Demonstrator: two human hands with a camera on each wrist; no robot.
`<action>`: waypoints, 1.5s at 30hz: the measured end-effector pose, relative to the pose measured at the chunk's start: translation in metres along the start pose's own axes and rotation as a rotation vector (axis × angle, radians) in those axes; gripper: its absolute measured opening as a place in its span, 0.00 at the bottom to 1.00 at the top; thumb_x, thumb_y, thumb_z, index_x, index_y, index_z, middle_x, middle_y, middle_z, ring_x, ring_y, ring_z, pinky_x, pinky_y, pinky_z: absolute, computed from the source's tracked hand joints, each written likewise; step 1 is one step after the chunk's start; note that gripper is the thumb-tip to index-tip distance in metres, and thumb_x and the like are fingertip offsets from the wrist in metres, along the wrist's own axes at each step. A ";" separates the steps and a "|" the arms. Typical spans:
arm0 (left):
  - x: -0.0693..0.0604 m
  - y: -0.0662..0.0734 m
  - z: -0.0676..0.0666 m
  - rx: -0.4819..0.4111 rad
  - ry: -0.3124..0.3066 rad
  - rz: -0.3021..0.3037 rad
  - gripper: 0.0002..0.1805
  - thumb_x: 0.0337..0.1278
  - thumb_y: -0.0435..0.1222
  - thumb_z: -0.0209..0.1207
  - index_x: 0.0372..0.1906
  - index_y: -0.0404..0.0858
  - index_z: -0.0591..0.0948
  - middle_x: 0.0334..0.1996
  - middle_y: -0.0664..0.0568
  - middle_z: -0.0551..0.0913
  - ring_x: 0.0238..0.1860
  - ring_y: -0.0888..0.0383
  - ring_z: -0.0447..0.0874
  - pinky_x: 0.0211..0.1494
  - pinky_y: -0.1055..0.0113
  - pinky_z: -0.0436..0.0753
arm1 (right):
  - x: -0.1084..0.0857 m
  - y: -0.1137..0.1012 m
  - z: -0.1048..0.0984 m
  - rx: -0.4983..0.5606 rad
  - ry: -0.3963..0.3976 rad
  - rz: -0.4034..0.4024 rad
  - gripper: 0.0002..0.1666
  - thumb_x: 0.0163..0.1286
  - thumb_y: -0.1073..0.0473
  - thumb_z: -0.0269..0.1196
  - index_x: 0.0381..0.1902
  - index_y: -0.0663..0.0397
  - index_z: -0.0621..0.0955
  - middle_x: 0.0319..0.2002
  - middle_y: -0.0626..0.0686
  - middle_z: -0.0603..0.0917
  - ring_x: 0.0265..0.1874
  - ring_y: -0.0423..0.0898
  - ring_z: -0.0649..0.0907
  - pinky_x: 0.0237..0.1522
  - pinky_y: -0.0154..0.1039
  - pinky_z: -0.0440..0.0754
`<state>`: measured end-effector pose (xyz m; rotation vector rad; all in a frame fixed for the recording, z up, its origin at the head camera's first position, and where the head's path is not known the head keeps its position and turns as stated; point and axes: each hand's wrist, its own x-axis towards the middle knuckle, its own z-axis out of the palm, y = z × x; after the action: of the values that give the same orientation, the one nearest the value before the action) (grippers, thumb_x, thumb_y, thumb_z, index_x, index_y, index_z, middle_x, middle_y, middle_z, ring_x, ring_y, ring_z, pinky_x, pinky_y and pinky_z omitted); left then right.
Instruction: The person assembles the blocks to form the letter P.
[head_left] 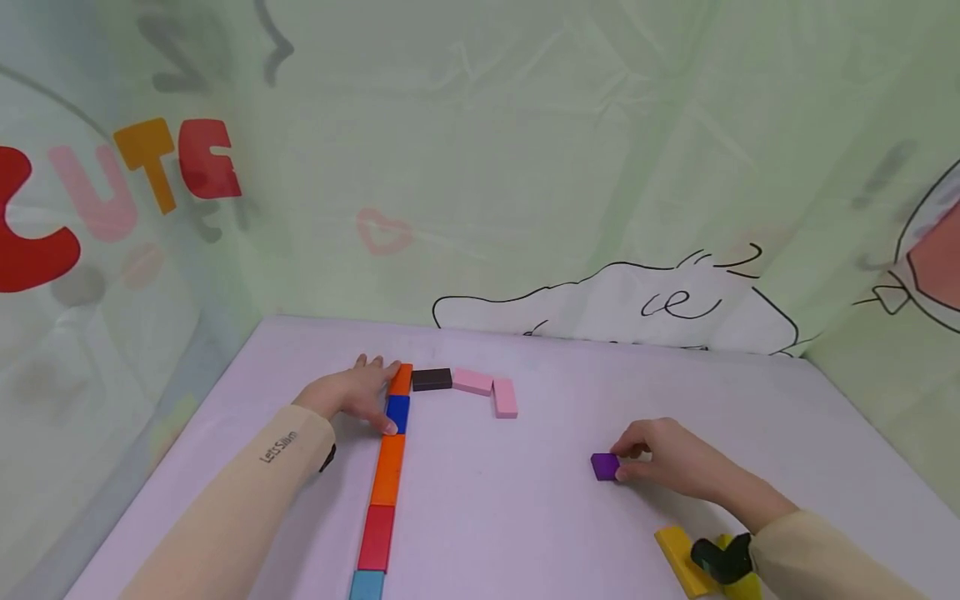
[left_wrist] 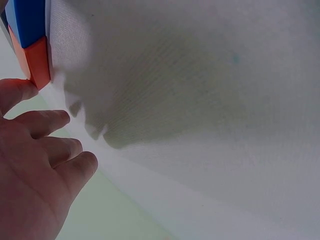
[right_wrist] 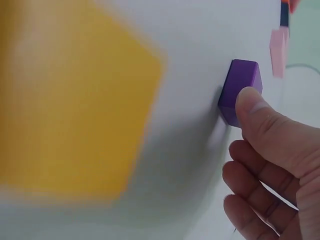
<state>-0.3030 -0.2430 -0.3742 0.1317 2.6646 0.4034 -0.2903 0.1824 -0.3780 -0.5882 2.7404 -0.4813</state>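
Observation:
My left hand (head_left: 357, 390) rests against the top of a line of blocks. Its index finger touches the end orange block (head_left: 401, 380) and its thumb lies at the blue block (head_left: 397, 412); in the left wrist view the other fingers stretch out beside the orange block (left_wrist: 37, 65). On the right, my right hand (head_left: 671, 458) pinches a purple block (head_left: 603, 467) between thumb and fingers. The right wrist view shows the thumb on the purple block's (right_wrist: 240, 80) near face. Its far side is partly hidden by the fingers.
Below the blue block run another orange block (head_left: 387, 471), a red block (head_left: 377, 537) and a light blue one (head_left: 367, 585). A black block (head_left: 432, 380) and two pink blocks (head_left: 472, 382) branch right from the top. Yellow blocks (head_left: 686, 562) lie beneath my right wrist.

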 end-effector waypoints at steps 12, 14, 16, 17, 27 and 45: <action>-0.001 -0.002 0.000 -0.008 0.009 -0.005 0.56 0.54 0.45 0.73 0.82 0.38 0.53 0.82 0.33 0.49 0.82 0.31 0.39 0.79 0.30 0.52 | 0.040 -0.053 0.011 -0.040 -0.006 -0.088 0.11 0.59 0.60 0.77 0.40 0.55 0.89 0.34 0.46 0.87 0.35 0.42 0.81 0.41 0.40 0.86; -0.002 -0.003 0.000 -0.010 0.011 -0.006 0.56 0.54 0.45 0.73 0.82 0.38 0.53 0.82 0.33 0.49 0.82 0.31 0.39 0.79 0.30 0.52 | 0.046 -0.061 0.014 -0.038 -0.013 -0.086 0.11 0.59 0.60 0.77 0.39 0.55 0.89 0.33 0.46 0.87 0.34 0.41 0.81 0.40 0.38 0.86; -0.002 -0.003 0.000 -0.014 0.012 -0.007 0.56 0.54 0.45 0.73 0.82 0.38 0.53 0.82 0.33 0.49 0.82 0.32 0.39 0.79 0.30 0.52 | 0.051 -0.068 0.016 -0.033 -0.019 -0.083 0.10 0.59 0.60 0.77 0.39 0.54 0.89 0.32 0.45 0.87 0.34 0.41 0.80 0.39 0.37 0.85; -0.002 -0.003 0.000 -0.012 0.011 -0.007 0.56 0.54 0.45 0.73 0.82 0.38 0.53 0.82 0.33 0.49 0.82 0.32 0.39 0.79 0.30 0.52 | 0.054 -0.072 0.017 -0.031 -0.023 -0.079 0.10 0.59 0.60 0.77 0.39 0.54 0.90 0.32 0.45 0.86 0.34 0.41 0.80 0.39 0.37 0.84; -0.001 -0.002 0.000 -0.003 0.004 -0.003 0.56 0.55 0.46 0.72 0.82 0.38 0.53 0.82 0.33 0.49 0.82 0.31 0.40 0.79 0.31 0.52 | 0.076 -0.101 0.031 -0.003 0.009 -0.151 0.12 0.59 0.60 0.77 0.41 0.57 0.90 0.33 0.46 0.87 0.33 0.40 0.80 0.40 0.36 0.83; 0.004 -0.002 0.002 -0.009 0.013 -0.016 0.56 0.55 0.46 0.73 0.82 0.39 0.53 0.82 0.35 0.49 0.82 0.32 0.39 0.80 0.32 0.52 | 0.100 -0.139 0.057 0.060 0.045 -0.255 0.14 0.61 0.57 0.76 0.43 0.55 0.90 0.35 0.47 0.90 0.35 0.40 0.84 0.47 0.41 0.87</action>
<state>-0.3059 -0.2438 -0.3780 0.1049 2.6745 0.4122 -0.3097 0.0038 -0.3980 -0.9277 2.6933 -0.6406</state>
